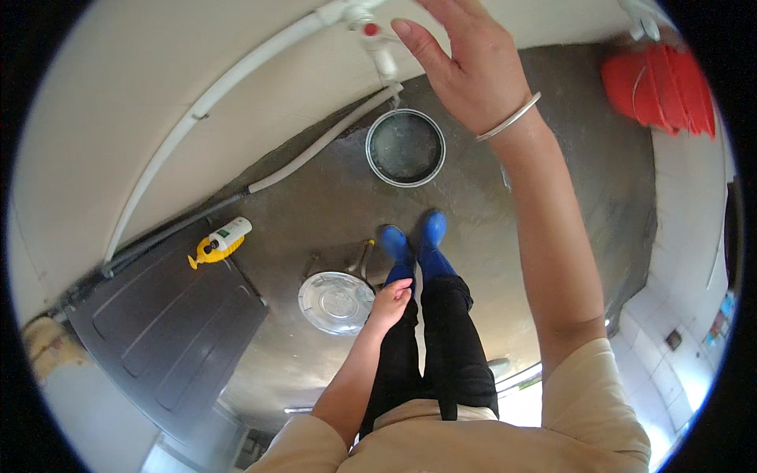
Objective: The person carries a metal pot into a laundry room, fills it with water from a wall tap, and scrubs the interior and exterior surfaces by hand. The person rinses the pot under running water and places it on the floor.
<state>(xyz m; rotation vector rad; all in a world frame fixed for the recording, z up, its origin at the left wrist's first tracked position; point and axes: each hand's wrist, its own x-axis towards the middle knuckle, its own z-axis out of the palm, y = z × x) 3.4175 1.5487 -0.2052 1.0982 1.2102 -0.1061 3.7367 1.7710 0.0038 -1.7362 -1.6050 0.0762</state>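
My right hand (473,53) is raised at the top, its thumb and fingers apart and a bangle on the wrist; the fingertips run out of view, so whether they touch anything does not show. Left of the thumb is a white tap (381,56) with a red button, fixed on a wall pipe. Beneath it a round metal basin (406,148) rests on the floor, apparently with water in it. In front of my thighs hangs my left hand (391,303), fingers loosely curled. A round stool with a shiny seat (336,303) stands beside that hand; no grip on it is visible.
A beige hose (319,145) runs along the wall's foot. At left, a white bottle (230,233) and a yellow bottle (217,251) lie on a dark panelled door (177,313). Red baskets (659,88) are at upper right. Blue boots (434,229) are on my feet.
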